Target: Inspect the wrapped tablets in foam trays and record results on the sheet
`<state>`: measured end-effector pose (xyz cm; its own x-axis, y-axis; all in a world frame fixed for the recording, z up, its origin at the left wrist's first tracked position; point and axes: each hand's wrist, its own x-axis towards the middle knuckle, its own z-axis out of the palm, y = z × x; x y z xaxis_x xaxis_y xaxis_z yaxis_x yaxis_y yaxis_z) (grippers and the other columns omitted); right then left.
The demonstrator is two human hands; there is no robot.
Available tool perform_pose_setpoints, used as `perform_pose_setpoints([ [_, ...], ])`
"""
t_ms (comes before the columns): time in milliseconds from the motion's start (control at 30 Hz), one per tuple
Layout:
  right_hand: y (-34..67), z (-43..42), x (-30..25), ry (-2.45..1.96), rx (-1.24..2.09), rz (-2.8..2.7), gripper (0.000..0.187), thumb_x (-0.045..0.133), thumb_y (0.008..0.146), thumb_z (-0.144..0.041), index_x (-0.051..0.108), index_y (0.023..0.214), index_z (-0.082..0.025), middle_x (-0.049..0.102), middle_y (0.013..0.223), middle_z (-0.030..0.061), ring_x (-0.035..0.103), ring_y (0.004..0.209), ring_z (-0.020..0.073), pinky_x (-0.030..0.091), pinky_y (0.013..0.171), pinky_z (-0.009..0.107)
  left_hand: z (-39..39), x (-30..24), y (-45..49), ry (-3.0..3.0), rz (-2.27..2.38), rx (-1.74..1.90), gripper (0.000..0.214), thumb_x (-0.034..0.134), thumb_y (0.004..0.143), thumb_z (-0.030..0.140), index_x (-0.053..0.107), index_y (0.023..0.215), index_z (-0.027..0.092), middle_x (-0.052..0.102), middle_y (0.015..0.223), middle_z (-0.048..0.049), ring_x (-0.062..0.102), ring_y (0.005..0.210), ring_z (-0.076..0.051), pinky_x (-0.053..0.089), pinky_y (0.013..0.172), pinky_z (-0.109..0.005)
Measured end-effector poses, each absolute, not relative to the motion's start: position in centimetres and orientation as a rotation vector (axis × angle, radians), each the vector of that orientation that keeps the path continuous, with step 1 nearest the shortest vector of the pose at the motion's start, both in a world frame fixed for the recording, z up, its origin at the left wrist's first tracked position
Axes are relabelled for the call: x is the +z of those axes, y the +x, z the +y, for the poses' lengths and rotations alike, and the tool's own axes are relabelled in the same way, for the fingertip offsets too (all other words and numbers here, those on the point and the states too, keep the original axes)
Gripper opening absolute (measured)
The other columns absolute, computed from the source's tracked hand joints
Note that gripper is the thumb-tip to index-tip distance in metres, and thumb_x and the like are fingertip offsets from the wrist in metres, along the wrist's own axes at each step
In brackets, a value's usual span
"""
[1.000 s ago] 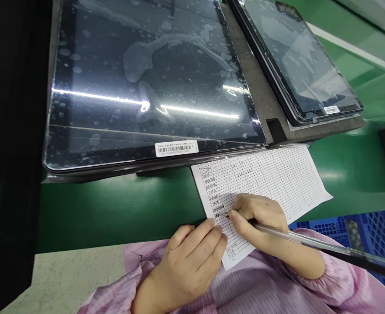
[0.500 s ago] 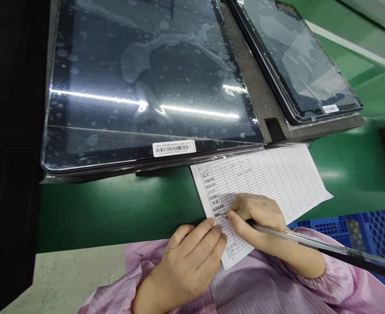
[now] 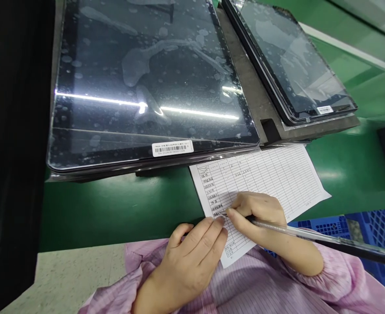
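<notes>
A white printed form sheet (image 3: 277, 179) lies on the green table (image 3: 114, 209), partly under a large dark screen panel (image 3: 153, 78). My right hand (image 3: 257, 213) pinches a clear pen (image 3: 310, 237), its tip touching the form's left column. My left hand (image 3: 192, 257) rests flat with fingers stretched out, its fingertips pressing the form's lower left edge. Both arms wear pink striped sleeves.
The large panel has a white barcode label (image 3: 172, 148) at its front edge and sits on a dark tray. A second, smaller screen panel (image 3: 290, 61) lies to the right. A blue plastic crate (image 3: 369, 222) is at the lower right. A black surface fills the left edge.
The view has shifted slightly. My right hand and the pen tip have edged a little left on the form; my left hand stays in place.
</notes>
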<state>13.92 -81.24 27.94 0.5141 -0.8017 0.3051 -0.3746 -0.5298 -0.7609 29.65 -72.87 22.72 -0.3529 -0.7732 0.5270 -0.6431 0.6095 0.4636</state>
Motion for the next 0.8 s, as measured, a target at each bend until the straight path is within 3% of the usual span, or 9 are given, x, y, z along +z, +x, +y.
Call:
perform_pose_setpoints([
  [800, 13.85, -81.22, 27.82, -2.124, -0.876, 0.988, 0.03, 0.052, 0.081, -0.004, 0.035, 0.062, -0.02, 0.043, 0.051, -0.0044, 0.041, 0.045, 0.0075, 0.03, 0.041, 0.021, -72.93, 23.02, 29.57, 1.139, -2.089, -0.24, 0.026, 0.042, 0.089, 0.01, 0.064, 0.103, 0.01, 0.068, 0.107, -0.0069, 0.056, 0.104, -0.018, 0.035, 0.078, -0.035],
])
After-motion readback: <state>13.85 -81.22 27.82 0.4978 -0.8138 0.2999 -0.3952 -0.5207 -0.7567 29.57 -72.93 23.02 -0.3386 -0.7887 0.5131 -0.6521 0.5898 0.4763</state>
